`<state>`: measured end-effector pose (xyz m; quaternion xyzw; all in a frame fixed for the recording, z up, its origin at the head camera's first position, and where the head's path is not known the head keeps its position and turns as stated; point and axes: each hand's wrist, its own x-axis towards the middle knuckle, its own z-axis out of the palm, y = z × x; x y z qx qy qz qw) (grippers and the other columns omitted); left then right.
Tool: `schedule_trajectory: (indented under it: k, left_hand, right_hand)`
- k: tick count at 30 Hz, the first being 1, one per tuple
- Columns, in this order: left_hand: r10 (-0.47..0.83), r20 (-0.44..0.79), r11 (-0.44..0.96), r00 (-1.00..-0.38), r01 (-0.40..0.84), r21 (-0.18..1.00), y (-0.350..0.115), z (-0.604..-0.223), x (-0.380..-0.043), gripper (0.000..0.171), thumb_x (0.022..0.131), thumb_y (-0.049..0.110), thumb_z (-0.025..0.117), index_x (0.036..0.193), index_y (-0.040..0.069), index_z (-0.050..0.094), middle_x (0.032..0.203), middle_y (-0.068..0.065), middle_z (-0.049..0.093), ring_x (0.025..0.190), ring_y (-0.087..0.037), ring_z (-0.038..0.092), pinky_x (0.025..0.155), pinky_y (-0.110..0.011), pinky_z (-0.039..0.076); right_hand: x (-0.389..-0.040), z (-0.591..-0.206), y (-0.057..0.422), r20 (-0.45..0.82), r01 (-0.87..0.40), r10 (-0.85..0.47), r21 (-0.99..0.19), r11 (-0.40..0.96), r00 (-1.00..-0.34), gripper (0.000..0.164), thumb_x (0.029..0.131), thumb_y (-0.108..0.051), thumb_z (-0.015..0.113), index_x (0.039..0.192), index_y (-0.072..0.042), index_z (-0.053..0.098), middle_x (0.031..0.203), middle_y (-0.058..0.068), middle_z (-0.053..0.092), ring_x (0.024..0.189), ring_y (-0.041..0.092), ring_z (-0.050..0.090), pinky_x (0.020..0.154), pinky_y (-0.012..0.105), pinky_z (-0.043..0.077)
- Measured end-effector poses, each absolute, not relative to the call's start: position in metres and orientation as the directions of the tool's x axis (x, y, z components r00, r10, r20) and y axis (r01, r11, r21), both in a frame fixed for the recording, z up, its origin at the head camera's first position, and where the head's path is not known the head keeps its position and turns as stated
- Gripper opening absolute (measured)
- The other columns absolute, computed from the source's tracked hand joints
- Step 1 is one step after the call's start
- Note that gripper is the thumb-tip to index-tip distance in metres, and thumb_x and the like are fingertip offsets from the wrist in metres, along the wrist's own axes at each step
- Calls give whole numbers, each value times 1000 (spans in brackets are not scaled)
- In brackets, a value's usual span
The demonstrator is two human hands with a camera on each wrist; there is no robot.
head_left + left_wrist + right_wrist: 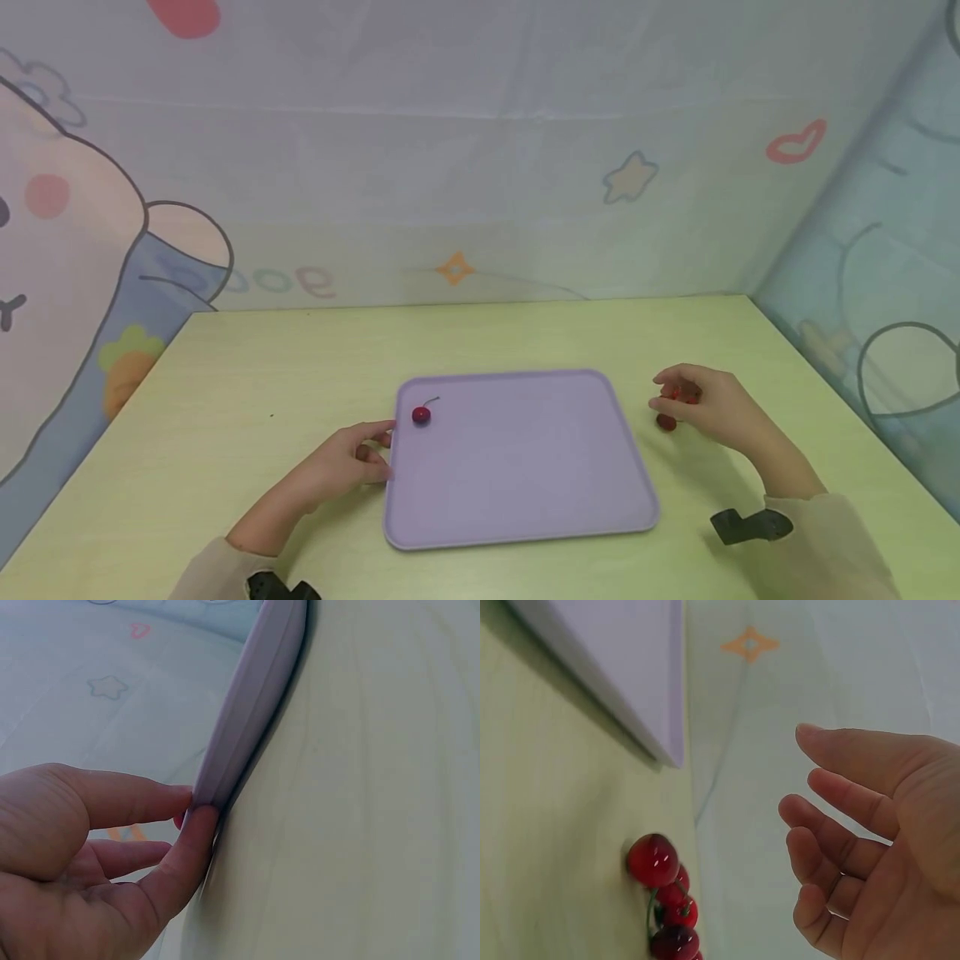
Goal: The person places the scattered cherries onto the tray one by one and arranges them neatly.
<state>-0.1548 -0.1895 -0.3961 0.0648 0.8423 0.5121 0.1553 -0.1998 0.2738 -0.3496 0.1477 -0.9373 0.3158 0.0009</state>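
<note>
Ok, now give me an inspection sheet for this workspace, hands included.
Surface: pale yellow table, wood-grained.
Job's things: purple tray; single cherry in its far left corner area; clustered cherries on the table, right of the tray.
Clutter: tiny dark speck left of the tray.
Hands: left hand touches the tray's left rim; right hand hovers near the cluster, holding nothing.
Cables: nothing seen.
Surroundings: cartoon-printed backdrop.

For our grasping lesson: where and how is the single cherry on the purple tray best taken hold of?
Probably by the round body of the cherry, pinched from above and the near right. The body is thicker than the thin stem, which points toward the far right; the raised left rim of the tray and the left hand crowd the left side.
</note>
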Motion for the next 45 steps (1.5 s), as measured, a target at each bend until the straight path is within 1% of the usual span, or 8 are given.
schedule_trajectory:
  k: [4, 7, 11, 13, 18, 25, 35, 45]
  left_hand:
    - [263, -199, 466, -944, -57, 883, -190, -396, -155, 66, 81, -2, 69, 141, -7, 42, 119, -15, 55, 88, -18, 56, 68, -27, 47]
    - [268, -199, 460, -943, -56, 886, -190, -396, -155, 66, 81, -2, 69, 141, -8, 41, 120, -16, 54, 88, -18, 56, 67, -26, 46]
    - [276, -192, 458, -942, -46, 888, -190, -396, -155, 66, 81, -3, 69, 141, -9, 40, 120, -17, 54, 88, -18, 57, 68, -27, 47]
    - [275, -190, 461, -943, -44, 886, -190, -396, -155, 66, 81, -2, 69, 141, -8, 41, 120, -17, 54, 88, -18, 57, 68, -28, 47]
    - [268, -197, 466, -943, -52, 883, -188, -396, -154, 66, 81, -3, 69, 140, -8, 41, 120, -17, 55, 88, -18, 57, 69, -28, 48]
    - [267, -193, 469, -944, -48, 882, -188, -396, -154, 66, 80, -2, 69, 140, -8, 42, 120, -18, 55, 87, -18, 57, 70, -29, 48]
    - [276, -191, 460, -942, -45, 887, -189, -397, -155, 67, 80, -2, 69, 140, -9, 41, 119, -18, 55, 87, -18, 57, 69, -27, 48]
    - [268, -188, 465, -945, -44, 884, -190, -399, -156, 67, 80, -2, 69, 140, -8, 41, 119, -17, 55, 87, -18, 57, 67, -26, 47]
  right_hand:
    - [-196, -356, 281, 91, -270, -267, -576, 772, -959, 29, 89, -24, 69, 110, -4, 66, 83, -3, 62, 78, 10, 55, 68, 26, 44]
    - [-197, -362, 285, 78, -255, -258, -568, 783, -963, 26, 88, -25, 70, 106, -6, 67, 82, -2, 60, 78, 10, 52, 67, 26, 43]
    - [-200, -370, 289, 57, -243, -256, -562, 791, -965, 31, 86, -27, 72, 107, -4, 66, 84, -1, 60, 79, 13, 54, 68, 27, 44]
    - [-200, -373, 290, 54, -246, -260, -555, 794, -964, 34, 86, -28, 73, 108, -3, 66, 86, -1, 61, 82, 14, 55, 70, 28, 45]
    - [-201, -377, 293, 33, -235, -259, -545, 805, -965, 35, 85, -29, 74, 107, -3, 65, 88, 0, 61, 85, 16, 58, 74, 32, 47]
    - [-204, -382, 295, 20, -220, -247, -525, 822, -969, 34, 84, -28, 75, 103, -1, 65, 85, 1, 62, 80, 16, 57, 71, 35, 46]
    - [-206, -390, 292, 12, -206, -229, -491, 847, -973, 30, 83, -26, 74, 99, -1, 67, 82, 3, 63, 76, 16, 56, 69, 34, 45]
    - [-207, -391, 290, -24, -179, -218, -487, 855, -976, 34, 85, -28, 73, 102, 1, 66, 85, 6, 63, 77, 18, 56, 67, 34, 45]
